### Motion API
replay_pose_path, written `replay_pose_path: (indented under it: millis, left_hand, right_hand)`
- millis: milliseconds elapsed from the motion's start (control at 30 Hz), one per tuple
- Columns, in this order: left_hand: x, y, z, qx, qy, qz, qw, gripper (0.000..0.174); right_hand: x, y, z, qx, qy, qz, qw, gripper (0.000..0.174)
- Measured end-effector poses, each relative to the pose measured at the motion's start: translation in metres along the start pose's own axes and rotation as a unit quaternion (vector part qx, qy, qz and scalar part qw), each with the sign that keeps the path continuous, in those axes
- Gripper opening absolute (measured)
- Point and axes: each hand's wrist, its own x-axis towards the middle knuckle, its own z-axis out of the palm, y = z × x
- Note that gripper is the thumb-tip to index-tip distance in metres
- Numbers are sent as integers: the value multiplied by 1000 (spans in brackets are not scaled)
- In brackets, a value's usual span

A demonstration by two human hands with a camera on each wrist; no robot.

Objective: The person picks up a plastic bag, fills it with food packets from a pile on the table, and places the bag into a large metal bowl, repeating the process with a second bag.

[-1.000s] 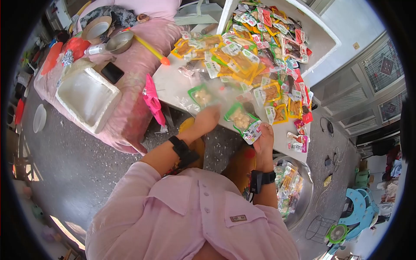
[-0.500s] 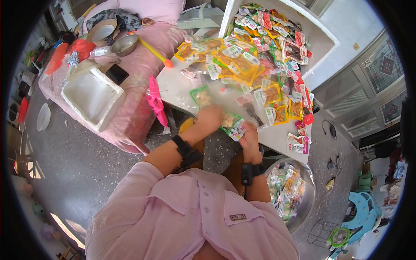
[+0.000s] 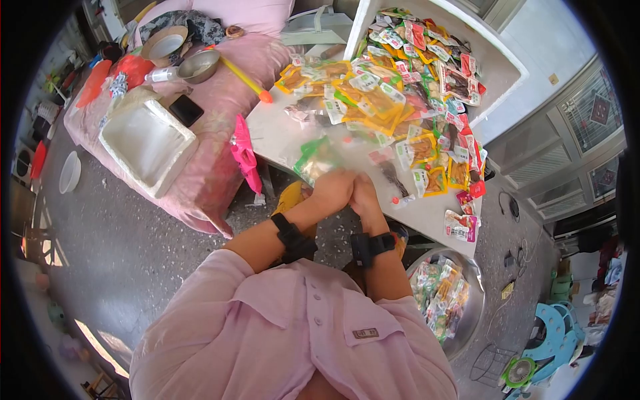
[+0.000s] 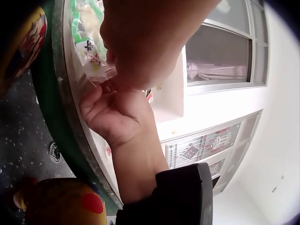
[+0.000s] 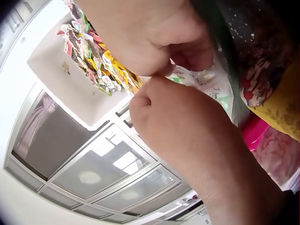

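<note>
My left hand (image 3: 333, 189) and right hand (image 3: 363, 193) meet close together at the table's near edge. Between them is a clear food packet (image 4: 91, 23) with a green border, pale chunks inside and a printed label end. In the left wrist view the right hand (image 4: 112, 115) is palm up, its curled fingers at that label end. The left hand's fingers bend over the packet's side, mostly hidden by the hand's own bulk. In the right wrist view white and green film (image 5: 213, 84) shows below the right hand (image 5: 187, 37), beside the fist-like left hand (image 5: 154, 103).
Several yellow-edged food packets (image 3: 373, 107) are heaped on the white table (image 3: 420, 223), spilling from a tipped white foam box (image 3: 510, 73). A metal basin (image 3: 475, 280) of packets stands at lower right. A pink umbrella (image 3: 245, 157) hangs at the table's left.
The right hand has brought the green-edged packet leftward until both hands meet. The packet now overlaps the spot where another green-edged packet lay. The left hand has shifted slightly right.
</note>
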Motion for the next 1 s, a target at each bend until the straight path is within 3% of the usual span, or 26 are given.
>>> replay_pose_path:
  millis: [100, 200, 300, 500, 700, 1000]
  left_hand:
    - [-3, -1, -4, -17, -17, -7, 1000, 10]
    - [-6, -2, -3, -23, -7, -8, 1000, 10]
    - [-2, -5, -8, -20, 19, 0, 1000, 7]
    - [-4, -12, -6, -35, 33, -13, 999, 8]
    - [-3, -24, 8, -53, 27, 13, 998, 7]
    - [-2, -43, 26, 72, 56, 102, 991, 5]
  right_hand:
    - [-7, -18, -4, -225, -40, 89, 970, 20]
    - [6, -4, -8, -96, -85, 58, 990, 21]
    - [15, 1, 7, 52, -63, 45, 996, 10]
    - [9, -17, 17, 46, -69, 45, 996, 14]
    - [4, -19, -16, -2, -80, 55, 995, 14]
    - [-16, -62, -72, -52, 77, -14, 996, 17]
